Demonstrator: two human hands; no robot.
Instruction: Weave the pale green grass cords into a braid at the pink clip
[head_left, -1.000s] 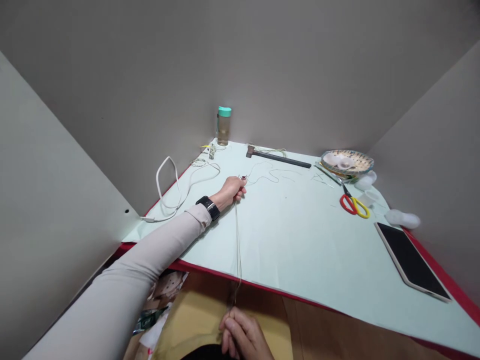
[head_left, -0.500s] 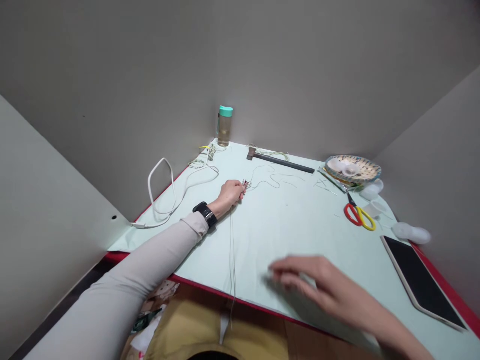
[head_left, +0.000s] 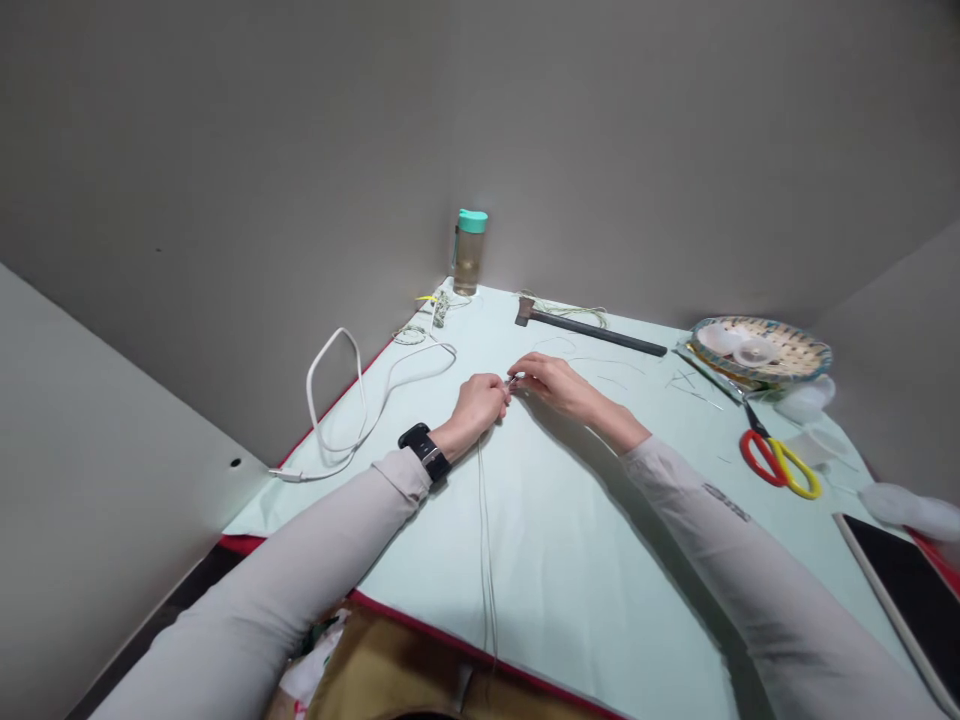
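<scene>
My left hand (head_left: 480, 404), a black watch on its wrist, is closed in a pinch on a small, dark, knotted piece of cord (head_left: 513, 381). Its details are too small to make out. Pale thin cords (head_left: 486, 540) run from beneath this hand towards me and over the table's front edge. Opposite it, my right hand (head_left: 556, 386) has its fingertips closed at the same knotted piece, almost touching the left fingers. Behind the right hand, loose thin strands (head_left: 607, 360) lie on the cloth.
A hammer (head_left: 592, 331) and a bottle (head_left: 469, 255) stand or lie at the back. On the right are scissors (head_left: 780, 465), a woven basket (head_left: 802, 355) with clear cups, and a black-screened tablet (head_left: 900, 590). A white cable (head_left: 360, 440) loops at the left.
My right hand has moved from the front of the table up and away from me to meet the left fingers at the knotted piece. The left hand keeps its pinch. The view has shifted slightly.
</scene>
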